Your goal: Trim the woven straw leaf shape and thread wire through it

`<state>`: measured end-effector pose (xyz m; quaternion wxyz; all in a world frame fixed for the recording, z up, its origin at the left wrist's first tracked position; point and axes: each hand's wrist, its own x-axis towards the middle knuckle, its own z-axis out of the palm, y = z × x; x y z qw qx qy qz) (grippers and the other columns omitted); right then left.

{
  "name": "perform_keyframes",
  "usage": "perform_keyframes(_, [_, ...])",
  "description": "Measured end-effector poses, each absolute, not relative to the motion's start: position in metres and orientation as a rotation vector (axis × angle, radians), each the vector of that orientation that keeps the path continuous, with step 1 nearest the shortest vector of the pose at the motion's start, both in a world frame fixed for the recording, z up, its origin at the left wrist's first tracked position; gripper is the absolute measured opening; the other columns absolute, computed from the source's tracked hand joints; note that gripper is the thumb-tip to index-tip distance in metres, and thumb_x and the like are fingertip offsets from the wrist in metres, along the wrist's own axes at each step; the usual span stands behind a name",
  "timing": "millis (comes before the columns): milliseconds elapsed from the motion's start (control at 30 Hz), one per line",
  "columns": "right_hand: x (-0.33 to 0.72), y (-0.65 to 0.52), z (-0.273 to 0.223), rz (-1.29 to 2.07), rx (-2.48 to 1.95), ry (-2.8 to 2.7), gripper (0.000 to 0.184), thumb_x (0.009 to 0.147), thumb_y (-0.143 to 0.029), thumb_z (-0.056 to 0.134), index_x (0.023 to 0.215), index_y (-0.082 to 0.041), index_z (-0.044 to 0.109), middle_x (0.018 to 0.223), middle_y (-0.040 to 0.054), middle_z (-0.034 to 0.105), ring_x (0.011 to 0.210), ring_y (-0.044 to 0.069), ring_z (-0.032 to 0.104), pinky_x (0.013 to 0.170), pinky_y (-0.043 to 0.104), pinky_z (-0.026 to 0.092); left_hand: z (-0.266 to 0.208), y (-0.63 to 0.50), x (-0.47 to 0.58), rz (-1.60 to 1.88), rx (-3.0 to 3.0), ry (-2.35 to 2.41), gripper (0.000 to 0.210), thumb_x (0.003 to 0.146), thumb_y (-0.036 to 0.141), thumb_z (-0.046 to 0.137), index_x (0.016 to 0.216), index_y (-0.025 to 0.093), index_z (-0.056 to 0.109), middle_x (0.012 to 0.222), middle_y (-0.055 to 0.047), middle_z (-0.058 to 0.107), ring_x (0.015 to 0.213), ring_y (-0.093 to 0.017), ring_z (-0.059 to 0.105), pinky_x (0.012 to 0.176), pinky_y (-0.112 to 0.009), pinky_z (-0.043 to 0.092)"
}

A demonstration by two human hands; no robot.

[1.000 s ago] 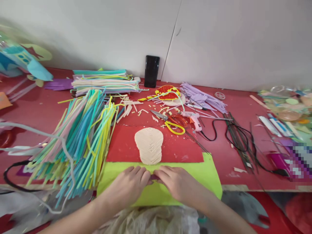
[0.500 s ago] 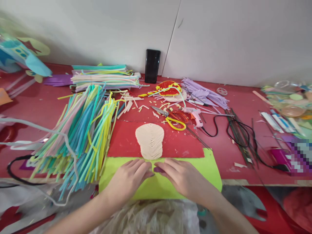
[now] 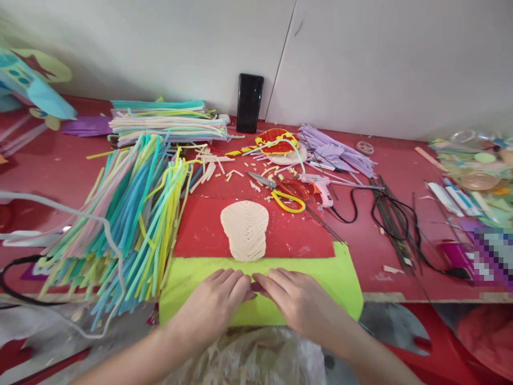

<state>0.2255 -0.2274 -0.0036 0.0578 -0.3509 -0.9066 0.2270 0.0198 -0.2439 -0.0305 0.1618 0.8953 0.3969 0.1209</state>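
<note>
We have the green sheet (image 3: 336, 289) under both hands; left hand (image 3: 222, 297) curled, its pinch hidden, can't tell; right hand (image 3: 286, 294) pinching. Cream panel (image 3: 245, 230) lies near, at 12 o'clock from the grip, long axis 12-to-6. Purple piece (image 3: 257, 287), mostly covered, seems to run 9-to-3 between the hands, at 9 o'clock in our right fingertips, that hand nearer.

The left hand (image 3: 220, 294) and the right hand (image 3: 292, 297) cover part of a small purple thing (image 3: 257, 287), so its whole shape can't be seen, while the left edge cuts off the blue craft (image 3: 51, 100) and blurry squares (image 3: 495, 256) hide something on the right of the counter (image 3: 401, 166).
</note>
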Motion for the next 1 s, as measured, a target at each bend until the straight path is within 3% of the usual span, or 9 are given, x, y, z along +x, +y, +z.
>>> perform_keyframes(167, [0.226,-0.228,-0.004,0.836,-1.083,-2.780,0.025,0.088,-0.009,0.042,0.106,-0.017,0.057,0.086,0.0032,0.062,0.072,0.017,0.059,0.059,0.029,0.043,-0.033,-0.244,0.019,0.365,2.587,1.030,0.013,0.092,0.020,0.039,0.083,0.018,0.048,0.074,-0.002,0.057,0.065,-0.017,0.053,0.060,-0.030,0.041])
perform_keyframes(300, [0.224,-0.223,-0.015,0.875,-1.135,-2.714,0.025,0.091,-0.012,0.040,0.110,-0.019,0.054,0.095,0.0033,0.064,0.078,0.016,0.061,0.065,0.027,0.043,-0.042,-0.232,0.017,0.326,2.470,1.050,0.015,0.093,0.024,0.039,0.085,0.019,0.051,0.077,-0.002,0.060,0.069,-0.016,0.057,0.064,-0.030,0.043])
perform_keyframes(400, [0.230,-0.211,-0.025,0.842,-1.215,-2.633,0.020,0.092,-0.022,0.047,0.111,-0.021,0.051,0.100,0.0030,0.063,0.085,0.017,0.061,0.069,0.026,0.043,-0.045,-0.208,0.010,0.301,2.398,1.114,0.022,0.090,0.034,0.046,0.104,0.019,0.052,0.094,-0.005,0.064,0.083,-0.019,0.060,0.074,-0.033,0.045])
perform_keyframes(500, [0.250,-0.191,-0.034,0.608,-1.501,-2.491,0.016,0.089,-0.035,0.051,0.084,-0.020,0.051,0.080,0.0009,0.057,0.067,0.016,0.057,0.058,0.026,0.038,-0.043,-0.177,-0.001,0.411,2.329,1.455,0.030,0.092,0.036,0.040,0.113,0.018,0.051,0.110,-0.009,0.061,0.103,-0.023,0.056,0.089,-0.038,0.042])
perform_keyframes(567, [0.269,-0.175,-0.039,0.456,-1.641,-2.356,0.022,0.089,-0.032,0.050,0.071,-0.021,0.045,0.070,-0.0006,0.051,0.058,0.014,0.050,0.055,0.026,0.034,-0.043,-0.158,-0.010,0.504,2.236,1.640,0.027,0.092,0.035,0.037,0.103,0.020,0.056,0.103,-0.006,0.061,0.098,-0.021,0.058,0.089,-0.036,0.042])
perform_keyframes(667, [0.295,-0.156,-0.047,0.232,-1.716,-2.106,0.028,0.089,-0.030,0.048,0.063,-0.021,0.043,0.064,-0.0005,0.048,0.054,0.013,0.045,0.056,0.026,0.034,-0.053,-0.138,-0.019,0.540,2.127,1.864,0.028,0.092,0.034,0.037,0.104,0.019,0.057,0.106,-0.007,0.058,0.096,-0.023,0.057,0.086,-0.037,0.043])
perform_keyframes(833, [0.321,-0.147,-0.053,0.132,-1.562,-1.668,0.032,0.092,-0.032,0.038,0.073,-0.018,0.059,0.080,0.0065,0.058,0.073,0.017,0.056,0.067,0.029,0.043,-0.077,-0.123,-0.021,0.553,1.961,1.884,0.033,0.081,0.043,0.053,0.100,0.018,0.059,0.098,-0.007,0.058,0.091,-0.022,0.057,0.084,-0.035,0.043])
perform_keyframes(1000, [0.325,-0.147,-0.054,0.349,-1.555,-1.408,0.037,0.093,-0.041,0.035,0.097,-0.017,0.063,0.061,0.0014,0.057,0.046,0.012,0.046,0.049,0.026,0.040,-0.090,-0.112,-0.017,0.575,1.843,1.748,0.026,0.072,0.041,0.061,0.083,0.018,0.060,0.087,-0.005,0.059,0.080,-0.019,0.056,0.077,-0.032,0.044])
